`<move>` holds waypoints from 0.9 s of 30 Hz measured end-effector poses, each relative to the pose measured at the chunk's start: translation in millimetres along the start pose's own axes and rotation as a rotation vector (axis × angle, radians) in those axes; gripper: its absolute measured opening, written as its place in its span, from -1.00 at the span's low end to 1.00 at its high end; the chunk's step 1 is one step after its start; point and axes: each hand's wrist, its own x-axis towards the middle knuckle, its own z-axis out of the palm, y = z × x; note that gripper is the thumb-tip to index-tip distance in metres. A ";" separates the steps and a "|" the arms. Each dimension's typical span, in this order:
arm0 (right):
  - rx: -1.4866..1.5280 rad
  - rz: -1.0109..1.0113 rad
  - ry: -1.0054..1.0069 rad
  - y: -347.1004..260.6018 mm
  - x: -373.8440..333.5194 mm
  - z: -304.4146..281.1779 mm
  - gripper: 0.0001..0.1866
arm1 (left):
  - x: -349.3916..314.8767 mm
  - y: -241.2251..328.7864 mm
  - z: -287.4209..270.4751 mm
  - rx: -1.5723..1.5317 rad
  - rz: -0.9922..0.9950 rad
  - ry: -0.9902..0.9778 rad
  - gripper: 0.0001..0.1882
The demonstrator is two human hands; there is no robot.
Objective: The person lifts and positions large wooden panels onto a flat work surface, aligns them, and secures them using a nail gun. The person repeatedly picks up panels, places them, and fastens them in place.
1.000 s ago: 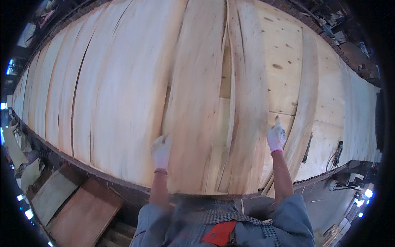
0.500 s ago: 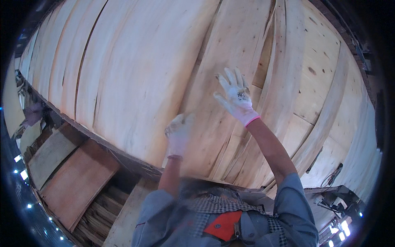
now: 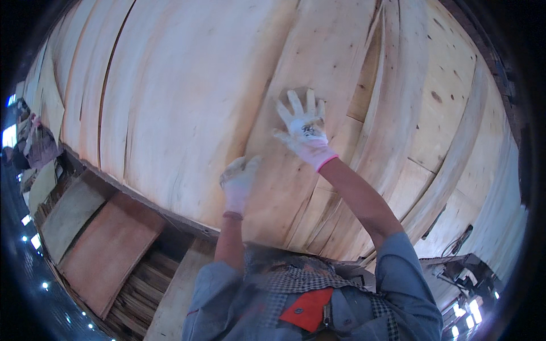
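Head view: pale wooden veneer sheets [image 3: 187,102] lie overlapped in long strips across a broad counter [image 3: 142,196], filling the picture from about nine o'clock through twelve to four o'clock. Their edges curve with the lens, and small dark knots dot the sheets toward two o'clock.

The right hand [image 3: 302,128], in a white glove with a pink cuff, sits just above the centre, toward one o'clock. Its fingers are spread wide and the palm lies flat on a veneer sheet, gripping nothing. The bare forearm runs down toward five o'clock into a blue sleeve [image 3: 406,278].

The left hand [image 3: 239,179], also in a white glove, is just below the centre, toward seven o'clock from the right hand and near it but apart. Its fingers are curled loosely and rest on the same run of veneer close to the counter's near edge; whether it pinches a sheet edge cannot be told.

At eight o'clock, below the counter's edge, a reddish-brown board [image 3: 111,250] lies on a stack of boards beside a paler grey-green board [image 3: 71,213]. At five o'clock, dark machinery [image 3: 466,273] stands by the counter's end.
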 end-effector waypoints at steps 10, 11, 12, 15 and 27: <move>-0.010 -0.021 -0.176 -5.8 17.1 -0.1 -0.19 | -53.1 -17.4 -15.8 -0.308 0.125 0.149 -0.64; -0.036 0.015 -0.170 0.7 18.7 1.9 -0.19 | -56.0 -20.1 -14.3 -0.276 0.204 0.158 -0.64; -0.049 0.027 -0.222 1.2 22.4 -0.6 -0.21 | -65.1 -26.3 -16.2 -0.247 0.265 0.192 -0.65; -0.099 0.054 -0.289 -4.5 30.5 -8.6 -0.28 | -43.4 -1.1 -14.8 0.817 0.771 0.470 -0.63; 0.974 0.055 -0.057 5.9 -19.3 13.1 -0.51 | 103.3 357.9 206.8 0.566 1.503 -0.052 -0.22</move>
